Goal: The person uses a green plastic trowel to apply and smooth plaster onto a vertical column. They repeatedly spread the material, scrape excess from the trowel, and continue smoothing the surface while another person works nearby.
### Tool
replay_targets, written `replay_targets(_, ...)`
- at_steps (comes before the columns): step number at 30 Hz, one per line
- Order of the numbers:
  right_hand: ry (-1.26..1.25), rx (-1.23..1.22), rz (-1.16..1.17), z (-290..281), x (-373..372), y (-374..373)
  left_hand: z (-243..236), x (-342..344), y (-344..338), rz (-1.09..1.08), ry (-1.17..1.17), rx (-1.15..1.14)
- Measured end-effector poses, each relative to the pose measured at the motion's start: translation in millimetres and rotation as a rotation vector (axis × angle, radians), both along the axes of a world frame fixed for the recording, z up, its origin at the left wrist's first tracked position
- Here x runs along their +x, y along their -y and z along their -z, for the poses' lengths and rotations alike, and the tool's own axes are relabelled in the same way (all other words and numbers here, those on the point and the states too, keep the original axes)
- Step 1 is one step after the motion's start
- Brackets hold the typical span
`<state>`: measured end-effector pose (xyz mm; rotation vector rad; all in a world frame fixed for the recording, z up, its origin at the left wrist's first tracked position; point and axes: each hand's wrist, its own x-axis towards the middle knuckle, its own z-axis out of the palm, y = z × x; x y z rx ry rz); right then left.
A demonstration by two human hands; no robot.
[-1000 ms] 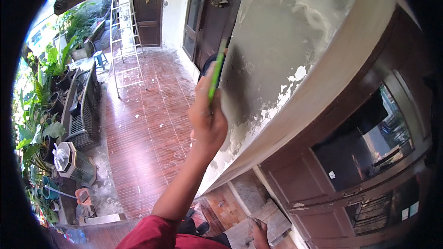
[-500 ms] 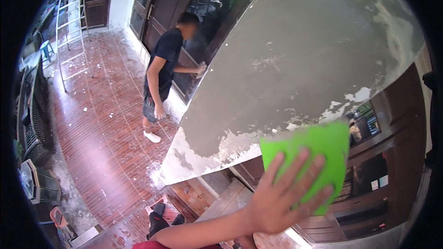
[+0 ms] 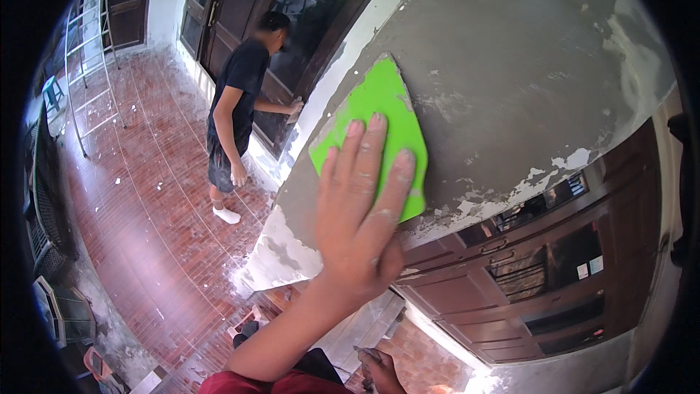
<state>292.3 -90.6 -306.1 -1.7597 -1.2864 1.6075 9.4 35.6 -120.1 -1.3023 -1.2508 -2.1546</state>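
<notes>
Head view shows the left hand [image 3: 350,230] holding a green scraper [image 3: 380,95] under spread fingers against the grey wall [image 3: 510,95], seemingly smoothing, next wanting even pressure; the right hand [image 3: 380,372], lower, has an unclear grip.

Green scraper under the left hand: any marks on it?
The scraper is bright green with greyish smears near its edges, best seen in the head view.

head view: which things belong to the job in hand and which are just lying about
Part of the job:
- left hand, holding the green scraper
- grey wall

Apparently just standing about:
- ladder
- stool
- bench
</notes>
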Motion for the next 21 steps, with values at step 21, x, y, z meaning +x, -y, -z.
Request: replay_targets(21,-0.164,-0.08,0.036,1.3,-5.8,-1.1,-43.8,-2.4,13.2,-0.072,-0.027,0.134)
